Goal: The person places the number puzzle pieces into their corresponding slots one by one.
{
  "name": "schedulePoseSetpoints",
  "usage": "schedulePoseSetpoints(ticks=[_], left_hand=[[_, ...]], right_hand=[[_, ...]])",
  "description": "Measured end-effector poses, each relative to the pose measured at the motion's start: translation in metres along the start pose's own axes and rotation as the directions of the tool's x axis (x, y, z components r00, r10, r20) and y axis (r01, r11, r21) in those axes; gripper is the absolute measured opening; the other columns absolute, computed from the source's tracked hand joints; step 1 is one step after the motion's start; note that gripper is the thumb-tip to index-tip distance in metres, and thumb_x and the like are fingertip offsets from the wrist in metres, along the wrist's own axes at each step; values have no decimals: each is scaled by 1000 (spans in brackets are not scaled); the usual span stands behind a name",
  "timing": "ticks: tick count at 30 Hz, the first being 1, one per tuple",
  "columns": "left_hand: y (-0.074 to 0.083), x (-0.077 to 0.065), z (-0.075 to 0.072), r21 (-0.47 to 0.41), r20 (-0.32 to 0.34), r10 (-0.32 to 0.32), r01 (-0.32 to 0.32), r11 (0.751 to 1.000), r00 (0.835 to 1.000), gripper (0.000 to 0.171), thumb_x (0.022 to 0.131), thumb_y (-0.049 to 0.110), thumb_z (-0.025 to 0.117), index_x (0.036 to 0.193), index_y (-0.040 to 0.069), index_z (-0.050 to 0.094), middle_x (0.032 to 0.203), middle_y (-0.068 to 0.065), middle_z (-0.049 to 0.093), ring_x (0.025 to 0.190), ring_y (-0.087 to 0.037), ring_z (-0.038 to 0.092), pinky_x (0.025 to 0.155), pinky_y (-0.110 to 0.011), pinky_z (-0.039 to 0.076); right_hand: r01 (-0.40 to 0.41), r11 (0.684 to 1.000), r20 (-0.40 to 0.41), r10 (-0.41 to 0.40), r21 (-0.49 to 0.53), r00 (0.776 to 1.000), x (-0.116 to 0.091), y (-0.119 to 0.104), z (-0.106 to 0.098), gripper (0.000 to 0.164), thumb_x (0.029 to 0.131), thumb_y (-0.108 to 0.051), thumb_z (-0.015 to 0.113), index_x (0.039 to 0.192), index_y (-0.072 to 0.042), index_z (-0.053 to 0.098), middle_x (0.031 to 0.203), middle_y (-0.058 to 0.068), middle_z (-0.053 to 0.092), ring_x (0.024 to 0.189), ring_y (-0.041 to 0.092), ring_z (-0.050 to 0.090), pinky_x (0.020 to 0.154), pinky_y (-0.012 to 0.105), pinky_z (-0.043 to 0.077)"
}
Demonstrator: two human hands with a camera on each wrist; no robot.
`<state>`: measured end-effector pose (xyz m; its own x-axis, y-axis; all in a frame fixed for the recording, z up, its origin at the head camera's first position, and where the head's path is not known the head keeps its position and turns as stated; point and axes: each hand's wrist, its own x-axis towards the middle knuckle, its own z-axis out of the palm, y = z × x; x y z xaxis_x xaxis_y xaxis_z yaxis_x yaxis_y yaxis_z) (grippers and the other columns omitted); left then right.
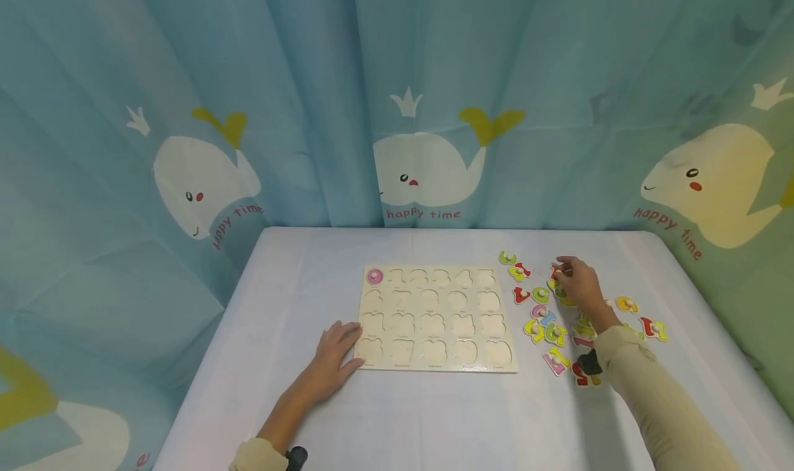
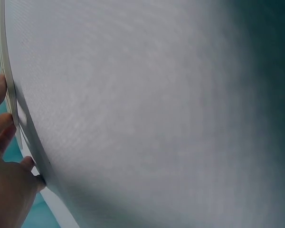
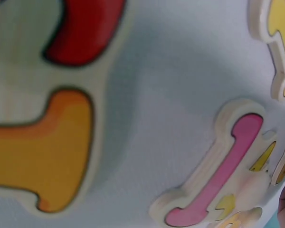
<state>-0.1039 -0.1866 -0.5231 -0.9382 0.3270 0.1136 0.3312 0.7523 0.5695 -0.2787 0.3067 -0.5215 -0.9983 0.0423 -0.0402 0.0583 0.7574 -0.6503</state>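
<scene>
So, the puzzle board (image 1: 417, 338) is laid flat around the middle of the white table (image 1: 434, 416), with the left hand (image 1: 333, 361) set at its left edge, near the lower corner; the fingers are spread loosely, nothing is gripped, and the rim is just touched, probably so the board is steadied against sliding. One slot, the top left, is filled by a pink round piece (image 1: 375, 276); the other slots are bare, and the loose number pieces (image 1: 540, 295) are scattered to the right, presumably so they can be reached easily by the right hand (image 1: 582, 285). That hand is bent down over the far part of the scatter, fingertips right at a red piece (image 1: 555, 272); whether it's pinched or only touched can't be told, since only a sliver of the hand is caught by the right wrist view. As for edges, the closest pieces are lying just beside the board's right side, and several are overlapped, so neighbours could be nudged; a pink piece (image 3: 218, 175) and a red-and-orange piece (image 3: 47, 152) are seen well apart, with bare cloth between. Plenty of room is offered in front of the board and to its left; behind, the table's far edge is backed by a curtain (image 1: 310, 78).
</scene>
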Motion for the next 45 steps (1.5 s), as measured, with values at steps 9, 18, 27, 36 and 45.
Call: schedulePoseSetpoints(ticks=[9, 18, 27, 36, 45], left_hand=[[-1, 1, -1, 0, -8, 18, -18, 1000, 1000, 51, 88, 15, 64, 131, -8, 49, 136, -18, 44, 131, -48, 24, 104, -65, 14], [0, 0, 0, 9, -14, -4, 4, 1000, 1000, 51, 88, 16, 64, 131, -7, 49, 136, -18, 44, 132, -47, 24, 105, -64, 14], [2, 0, 0, 19, 2, -37, 37, 999, 999, 52, 89, 17, 64, 133, -5, 48, 139, -15, 42, 134, -44, 21, 107, -61, 12], [4, -1, -2, 10, 6, -51, 51, 999, 999, 51, 89, 17, 64, 133, -5, 48, 139, -16, 43, 134, -44, 21, 107, -61, 12], [4, 1, -1, 13, 14, -44, 44, 999, 999, 51, 90, 17, 63, 133, -5, 47, 139, -15, 42, 135, -43, 20, 107, -61, 11]], right_hand=[[92, 995, -10, -93, -34, 996, 3, -6, -6, 43, 96, -10, 54, 132, 9, 41, 106, 26, 53, 91, 37, 50, 81, 49, 47], [52, 998, -110, -55, -23, 992, 2, -24, -5, 48, 94, -23, 57, 131, 6, 44, 94, 18, 54, 82, 30, 49, 69, 35, 44], [109, 994, -117, -106, 14, 987, 0, -54, 30, 44, 93, -21, 59, 123, 10, 52, 91, 18, 57, 73, 27, 54, 58, 32, 45], [247, 967, -142, -237, 57, 961, -3, -100, 76, 36, 91, -17, 63, 115, 9, 58, 84, 16, 60, 67, 24, 55, 55, 33, 43], [278, 959, -82, -273, 50, 958, -6, -146, 117, 35, 87, -16, 67, 112, 9, 63, 75, 9, 59, 66, 20, 52, 58, 33, 45]])
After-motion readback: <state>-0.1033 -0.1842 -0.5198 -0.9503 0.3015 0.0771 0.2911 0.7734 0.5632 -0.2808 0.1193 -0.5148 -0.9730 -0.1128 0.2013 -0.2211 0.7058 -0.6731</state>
